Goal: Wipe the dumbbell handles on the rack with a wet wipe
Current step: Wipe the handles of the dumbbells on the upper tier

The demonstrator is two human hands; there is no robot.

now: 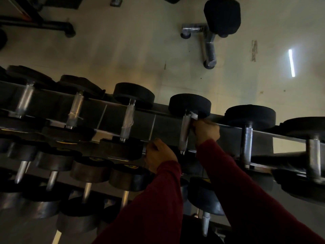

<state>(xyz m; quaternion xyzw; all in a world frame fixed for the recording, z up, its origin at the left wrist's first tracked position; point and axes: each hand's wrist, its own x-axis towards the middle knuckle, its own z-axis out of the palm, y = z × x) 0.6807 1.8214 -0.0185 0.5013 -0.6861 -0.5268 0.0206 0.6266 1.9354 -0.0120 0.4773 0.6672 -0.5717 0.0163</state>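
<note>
Several black dumbbells lie in a row on the top tier of a dark metal rack (219, 123). My right hand (205, 131) holds a white wet wipe (193, 116) against the far end of one steel handle (185, 132), just under its black head. My left hand (159, 155) curls over the rack's near rail beside that dumbbell's near end. The handle to the left (127, 120) carries a whitish patch. Both arms wear dark red sleeves.
Lower tiers hold several more dumbbells (88, 169) with steel handles. Beyond the rack lies pale floor with a bench's chrome legs (209, 44) and black pad (222, 16). A black machine base (44, 23) stands at the far left.
</note>
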